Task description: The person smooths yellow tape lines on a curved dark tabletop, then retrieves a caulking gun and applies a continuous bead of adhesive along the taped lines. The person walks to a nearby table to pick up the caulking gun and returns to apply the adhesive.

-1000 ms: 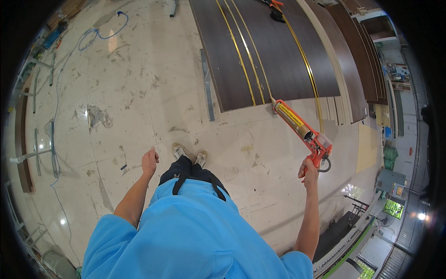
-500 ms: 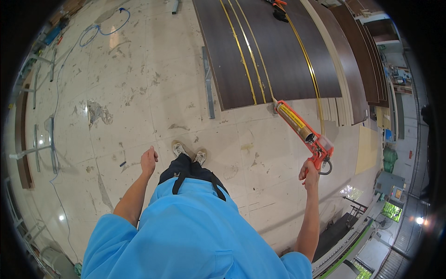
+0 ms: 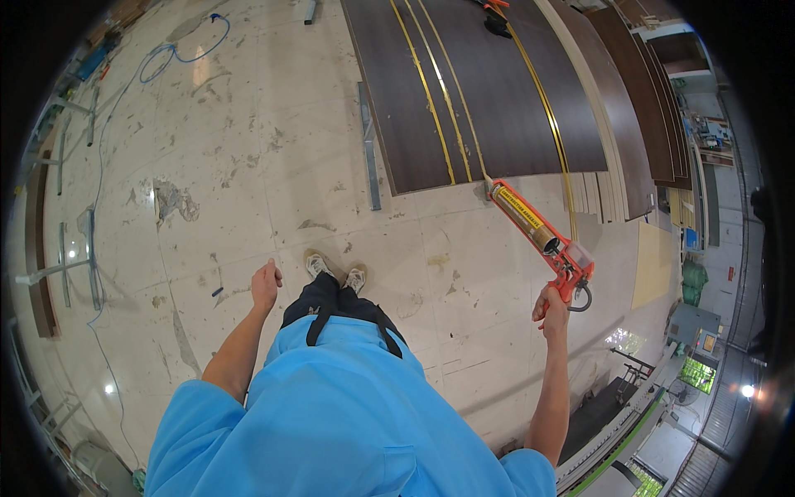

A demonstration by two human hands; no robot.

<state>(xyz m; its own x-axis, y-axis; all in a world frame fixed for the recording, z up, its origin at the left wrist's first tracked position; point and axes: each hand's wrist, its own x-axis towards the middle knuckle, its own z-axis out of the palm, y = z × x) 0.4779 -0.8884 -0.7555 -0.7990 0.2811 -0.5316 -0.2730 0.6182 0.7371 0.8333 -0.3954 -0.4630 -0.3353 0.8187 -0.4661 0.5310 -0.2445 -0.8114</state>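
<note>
My right hand [image 3: 551, 311] grips the handle of an orange caulking gun [image 3: 573, 269], held out to my right. In its frame sits a cartridge [image 3: 527, 219] with a yellow and gold label. The cartridge's nozzle tip is at the near edge of a dark brown panel [image 3: 513, 108], at the end of a thin bead running along it; whether it touches cannot be made out. Two gold strips [image 3: 432, 91] lie left of that bead, and a wider gold strip [image 3: 542, 91] lies to the right. My left hand [image 3: 266, 286] hangs at my left side, fingers curled, nothing visible in it.
A black and orange clamp-like tool [image 3: 498, 23] lies on the panel's far part. Stacked boards [image 3: 617, 116] stand to its right. A metal bar [image 3: 369, 149] is beside the panel's left edge. Blue hose [image 3: 170, 50] and metal stands [image 3: 91, 261] are on the left floor.
</note>
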